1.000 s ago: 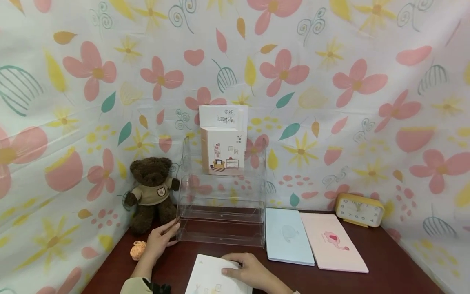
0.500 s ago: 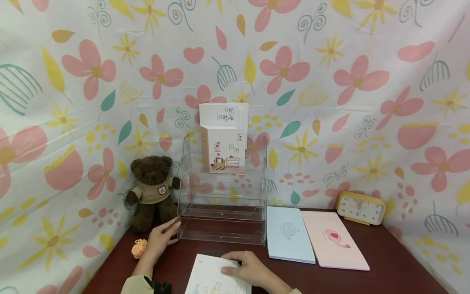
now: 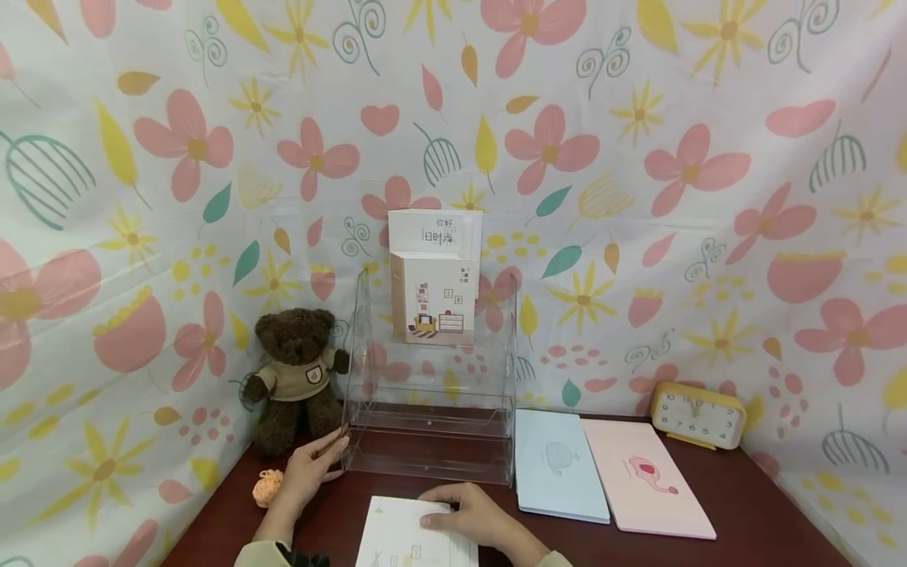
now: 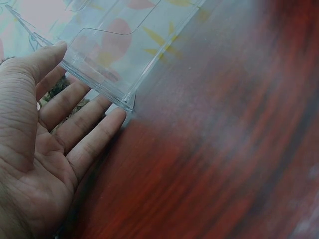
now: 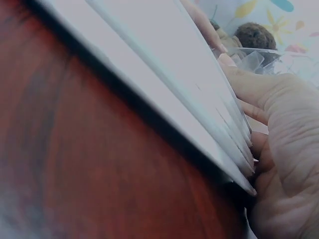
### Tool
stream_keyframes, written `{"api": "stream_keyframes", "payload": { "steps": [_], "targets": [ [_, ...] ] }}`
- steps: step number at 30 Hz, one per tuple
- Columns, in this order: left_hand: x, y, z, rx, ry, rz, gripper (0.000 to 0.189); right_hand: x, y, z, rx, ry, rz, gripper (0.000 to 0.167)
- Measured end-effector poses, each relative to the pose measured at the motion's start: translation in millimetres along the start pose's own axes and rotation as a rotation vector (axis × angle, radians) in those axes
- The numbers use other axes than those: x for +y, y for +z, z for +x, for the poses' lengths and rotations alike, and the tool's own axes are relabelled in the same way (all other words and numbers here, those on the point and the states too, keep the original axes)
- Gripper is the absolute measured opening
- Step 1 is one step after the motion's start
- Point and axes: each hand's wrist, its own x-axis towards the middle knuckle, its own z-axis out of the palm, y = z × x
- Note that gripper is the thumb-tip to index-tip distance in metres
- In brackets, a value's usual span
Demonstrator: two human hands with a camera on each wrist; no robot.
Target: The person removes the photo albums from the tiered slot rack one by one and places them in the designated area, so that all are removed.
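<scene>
The rack (image 3: 429, 422) blocks ahead, with seemingly narrow bare tabletop (image 3: 372, 484) before it

The left hand (image 3: 305, 472) reaches farther out, thumb (image 4: 47, 60) apart from lightly extended fingers (image 4: 96, 140); the right hand (image 3: 473, 516), nearer, curls, wrist (image 3: 523, 543) toward the near right.

A brown teddy bear (image 3: 296, 381) is near an orange ball (image 3: 267, 488). A yellow clock (image 3: 697, 413) is by the flowery cloth (image 3: 609, 315).
</scene>
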Motion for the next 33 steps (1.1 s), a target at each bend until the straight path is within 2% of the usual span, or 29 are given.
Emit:
{"api": "stream_keyframes", "payload": {
  "steps": [8, 19, 23, 27, 30, 33],
  "targets": [
    [1.2, -1.5, 1.7, 0.011, 0.004, -0.005, 0.068, 0.7, 1.6, 2.2, 0.024, 0.000, -0.017, 0.024],
    [2.0, -2.8, 3.2, 0.004, 0.006, -0.021, 0.070, -0.6, 0.3, 1.7, 0.024, 0.019, -0.111, 0.025],
    [1.7, -0.9, 4.0, 0.012, -0.012, -0.024, 0.068, 0.0, -1.6, 0.6, 0.031, 0.018, -0.098, 0.025],
    [0.1, 1.0, 3.2, 0.003, -0.023, -0.025, 0.064, -0.7, -2.4, -2.4, 0.050, 0.022, -0.024, 0.023],
    [-1.4, 1.5, 2.4, 0.002, -0.025, -0.030, 0.062, -4.3, -1.7, -3.6, 0.079, 0.003, -0.005, 0.023],
    [-2.2, 1.8, 2.5, 0.005, -0.017, -0.038, 0.062, -12.1, -2.6, -3.6, 0.113, -0.061, -0.053, 0.025]
  ]
}}
